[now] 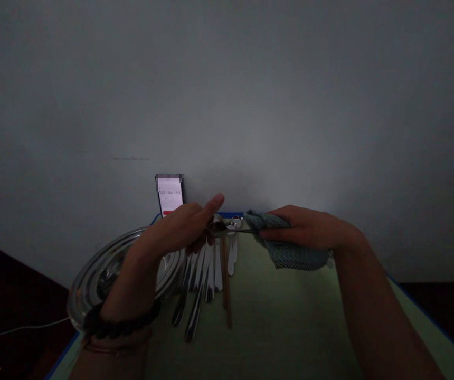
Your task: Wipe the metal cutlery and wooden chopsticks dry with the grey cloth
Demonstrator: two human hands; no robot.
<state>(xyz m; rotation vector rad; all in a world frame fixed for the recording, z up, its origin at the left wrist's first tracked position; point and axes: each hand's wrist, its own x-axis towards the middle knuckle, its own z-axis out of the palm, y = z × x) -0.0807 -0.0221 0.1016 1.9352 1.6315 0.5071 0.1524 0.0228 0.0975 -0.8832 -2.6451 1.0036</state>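
My left hand (187, 227) is closed around the bowl end of a metal spoon (219, 227), with the thumb raised. The spoon lies level in the air, its thin handle running to the right. My right hand (306, 227) grips a blue-grey knitted cloth (300, 257) that is folded about the handle's far end; that end is hidden. Below my left hand, several metal pieces of cutlery (195, 311) lie on the table. Beside them is a pair of brown chopsticks (227, 295). Small shiny measuring spoons (232, 253) lie to the right of these.
A round metal tray or basin (82, 285) stands at the left, partly behind my left forearm. A lit phone (170, 195) leans upright on the grey wall (251, 105). The pale green table (282, 322) has a blue edge. A white cable (21, 329) runs at far left.
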